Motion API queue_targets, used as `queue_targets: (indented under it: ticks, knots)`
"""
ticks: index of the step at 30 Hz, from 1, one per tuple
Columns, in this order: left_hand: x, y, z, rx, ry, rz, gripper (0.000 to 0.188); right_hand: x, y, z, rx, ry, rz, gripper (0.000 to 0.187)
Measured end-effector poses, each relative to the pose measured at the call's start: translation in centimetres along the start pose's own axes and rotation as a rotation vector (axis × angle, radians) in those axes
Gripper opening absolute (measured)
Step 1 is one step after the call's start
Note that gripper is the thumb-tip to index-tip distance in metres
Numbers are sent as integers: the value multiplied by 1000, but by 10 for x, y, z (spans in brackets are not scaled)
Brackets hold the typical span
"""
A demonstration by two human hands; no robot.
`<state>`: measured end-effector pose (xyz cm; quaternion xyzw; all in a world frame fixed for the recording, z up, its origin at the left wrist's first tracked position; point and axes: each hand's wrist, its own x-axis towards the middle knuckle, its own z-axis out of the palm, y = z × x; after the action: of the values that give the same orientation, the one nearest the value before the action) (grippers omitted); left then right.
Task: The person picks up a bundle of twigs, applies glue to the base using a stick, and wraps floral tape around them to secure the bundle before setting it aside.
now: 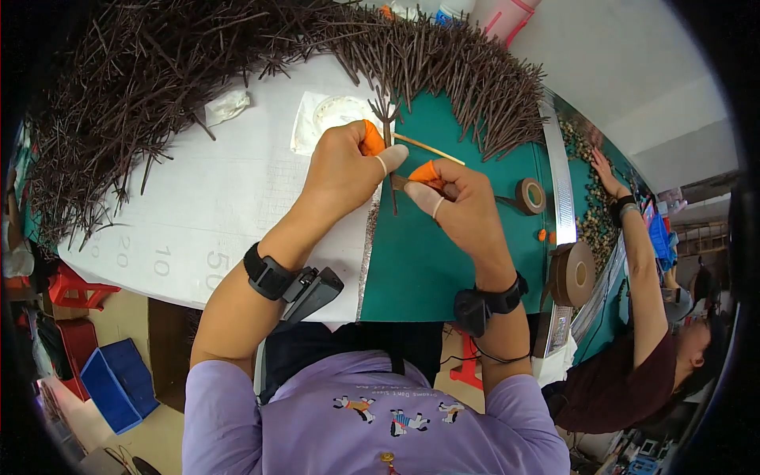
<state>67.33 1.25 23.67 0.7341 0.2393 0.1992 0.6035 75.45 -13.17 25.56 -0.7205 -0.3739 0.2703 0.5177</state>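
My left hand (pixel 342 165) pinches the stem of a dark brown artificial branch (pixel 387 127). Its forked tips point away from me, and the lower stem hangs below my fingers. Close beside it, my right hand (pixel 473 214) grips a strip of brown tape (pixel 399 183), whose end meets the stem. Orange covers sit on the forefingers and pale covers on the thumbs. To the right of that hand lies a small roll of brown tape (pixel 530 195), with a strip leading from it toward my right hand. A thin wooden stick (pixel 428 148) rests just beyond my hands.
Piles of brown branches (pixel 119 87) line the far and left side, with a neater row (pixel 475 87) at far right. A white dish (pixel 340 113) lies behind my left hand. A larger tape roll (pixel 571 274) stands near the right edge. A co-worker's hand (pixel 608 174) reaches among small pieces.
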Motion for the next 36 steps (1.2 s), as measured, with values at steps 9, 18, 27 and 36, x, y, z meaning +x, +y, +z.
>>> queue_targets:
  ticks: [9, 18, 27, 36]
  knots:
    - [2, 7, -11, -408, -336, -144, 18, 3, 1, -6, 114, -75, 176, 18]
    - [-4, 7, 4, -64, -50, 63, 21, 5, 7, 1, 140, -42, 83, 21]
    - [3, -2, -1, -27, -120, 27, 28, 10, 17, -9, 194, -74, 20, 17]
    - [-1, 7, -7, -97, -200, -49, 24, 5, 2, -7, 176, -97, 106, 14]
